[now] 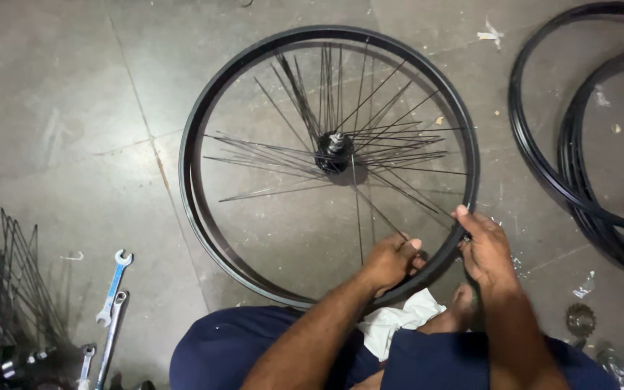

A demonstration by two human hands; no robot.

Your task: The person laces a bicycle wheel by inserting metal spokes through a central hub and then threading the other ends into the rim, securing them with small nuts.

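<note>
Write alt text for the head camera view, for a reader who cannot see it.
A person's left hand and right hand work at the near edge of a black bicycle rim with loose spokes, lying on a concrete floor. Spanners lie to the left.

Dim, even light falls from overhead on the grey floor (pixel 74 108), which shows a dull sheen. A soft shadow lies under the hub (pixel 335 152). Focus is sharp; straight lines bend near the edges.

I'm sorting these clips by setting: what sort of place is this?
Probably a bicycle repair or wheel-building workshop, worked at floor level. A spoked wheel rim lies on the concrete floor, spare rims beside it, wrenches and loose spokes nearby.
</note>
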